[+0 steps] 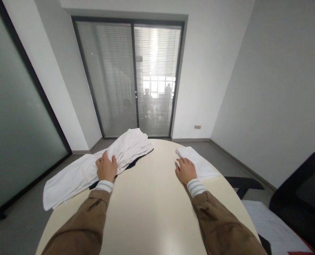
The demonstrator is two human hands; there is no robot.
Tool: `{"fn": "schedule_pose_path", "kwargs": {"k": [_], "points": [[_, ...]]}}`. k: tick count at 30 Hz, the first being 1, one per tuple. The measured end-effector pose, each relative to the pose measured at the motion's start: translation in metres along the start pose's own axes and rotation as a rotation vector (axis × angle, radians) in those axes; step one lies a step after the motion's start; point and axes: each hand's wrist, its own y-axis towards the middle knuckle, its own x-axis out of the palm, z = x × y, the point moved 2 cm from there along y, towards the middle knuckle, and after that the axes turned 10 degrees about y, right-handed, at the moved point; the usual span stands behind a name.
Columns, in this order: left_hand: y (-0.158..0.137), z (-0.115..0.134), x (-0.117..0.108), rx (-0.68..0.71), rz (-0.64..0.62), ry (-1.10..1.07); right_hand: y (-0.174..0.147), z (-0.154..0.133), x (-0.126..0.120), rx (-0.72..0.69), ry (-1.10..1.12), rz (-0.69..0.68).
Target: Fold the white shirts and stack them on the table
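Observation:
On the left of the table lies a loose heap of white cloth garments (74,177), with a dark navy piece (134,162) showing beneath its near edge. My left hand (107,168) rests on the heap, its thumb and index finger apart; the other fingertips are partly hidden. A folded white garment (200,164) lies flat at the table's right edge. My right hand (186,170) touches the near left side of this folded piece, palm down, fingers slightly bent and not closed around it.
The cream round-edged table (152,209) is in front of me. Part of the white heap overhangs its left edge. At right stands a black chair (303,198), with papers (271,223) on its seat. A glass door with blinds (136,78) is at the back.

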Motion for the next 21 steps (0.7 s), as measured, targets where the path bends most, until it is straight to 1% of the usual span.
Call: {"fn": "schedule_pose_path", "kwargs": {"k": [2, 6, 8, 10, 13, 16, 18, 19, 21], "points": [[0.002, -0.002, 0.002, 0.012, -0.040, -0.006, 0.000, 0.000, 0.000, -0.001, -0.002, -0.003], [0.003, -0.003, -0.001, 0.070, -0.023, -0.006, -0.001, 0.000, -0.001, -0.008, -0.009, 0.001], [0.003, -0.002, -0.004, 0.083, 0.012, -0.027, -0.001, 0.000, 0.000, -0.013, -0.014, 0.001], [0.001, 0.002, -0.009, 0.143, 0.082, -0.049, -0.001, 0.000, 0.000, -0.016, -0.018, 0.000], [-0.005, 0.012, -0.016, 0.341, 0.187, -0.090, -0.001, -0.001, 0.001, -0.016, -0.028, 0.001], [-0.016, 0.026, -0.020, 0.591, 0.200, -0.148, -0.001, -0.003, 0.002, -0.017, -0.034, 0.004], [-0.026, 0.035, -0.020, 0.728, 0.146, -0.175, -0.001, -0.004, 0.002, -0.018, -0.031, 0.008], [-0.030, 0.039, -0.020, 0.785, 0.095, -0.179, -0.001, -0.005, 0.001, -0.019, -0.028, 0.010], [-0.040, 0.047, -0.018, 0.885, -0.052, -0.159, -0.002, -0.006, 0.001, -0.020, -0.023, 0.011]]}}
